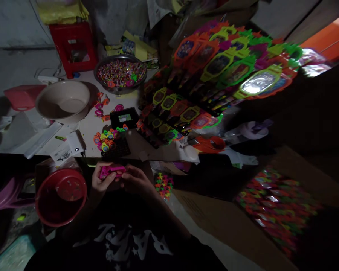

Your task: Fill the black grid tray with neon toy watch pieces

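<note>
I take the pink plastic toy watch [110,171] in my hands as my landmark and read the scene from its left to its right.

Left of it and a little lower stands a round red plastic basin [61,195] with a few small bits at its bottom. Further away on that side sits a beige plastic bowl [62,101], which looks empty.

My left hand [99,181] grips the watch's left end, fingers curled round it. My right hand [135,180] closes on the right end, fingertips pinching. The watch lies level between them, above my dark shirt [124,244].

Just beyond the watch, a cluster of small bright watch bodies [109,137] sits on a black tray, apparently waiting their turn. Behind them is a metal bowl of mixed coloured pieces [121,72], still full.

Right of the watch and further back, rows of neon orange, green and yellow toy watches on display cards [214,75] are stacked high. I judge these finished, a large share of the work. Lower right, a bagged heap of bright parts [277,205] lies unopened, so I judge that plenty is left.

As for writing, the shirt shows large white letters, seen upside down and too dim for me to read. No label elsewhere is legible.
</note>
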Available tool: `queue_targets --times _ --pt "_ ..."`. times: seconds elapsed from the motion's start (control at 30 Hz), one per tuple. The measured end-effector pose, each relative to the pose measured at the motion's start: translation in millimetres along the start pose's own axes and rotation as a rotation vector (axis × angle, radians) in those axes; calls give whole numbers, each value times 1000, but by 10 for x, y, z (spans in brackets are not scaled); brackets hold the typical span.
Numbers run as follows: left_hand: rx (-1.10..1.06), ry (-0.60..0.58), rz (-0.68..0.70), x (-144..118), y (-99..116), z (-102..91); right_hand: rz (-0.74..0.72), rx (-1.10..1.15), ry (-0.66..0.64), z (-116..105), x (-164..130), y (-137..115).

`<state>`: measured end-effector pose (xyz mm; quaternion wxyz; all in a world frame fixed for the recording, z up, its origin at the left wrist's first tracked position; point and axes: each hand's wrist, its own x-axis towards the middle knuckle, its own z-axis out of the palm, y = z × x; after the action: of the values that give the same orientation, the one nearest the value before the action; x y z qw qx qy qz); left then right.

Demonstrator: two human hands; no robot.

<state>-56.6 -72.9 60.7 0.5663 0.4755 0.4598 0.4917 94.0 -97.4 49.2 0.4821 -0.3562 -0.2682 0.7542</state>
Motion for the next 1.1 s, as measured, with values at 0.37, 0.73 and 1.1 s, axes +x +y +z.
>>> queue_targets --times 0.37,0.73,1.1 --pt "117 -196 -66 23 -15 -328 51 -260 -145 -48 -24 -31" --pt "137 -294 -19 256 -140 -412 -187 -461 8 -160 87 68" --pt "227 72 -276 141 71 -555 -278 -944 365 -1101 1210 307"
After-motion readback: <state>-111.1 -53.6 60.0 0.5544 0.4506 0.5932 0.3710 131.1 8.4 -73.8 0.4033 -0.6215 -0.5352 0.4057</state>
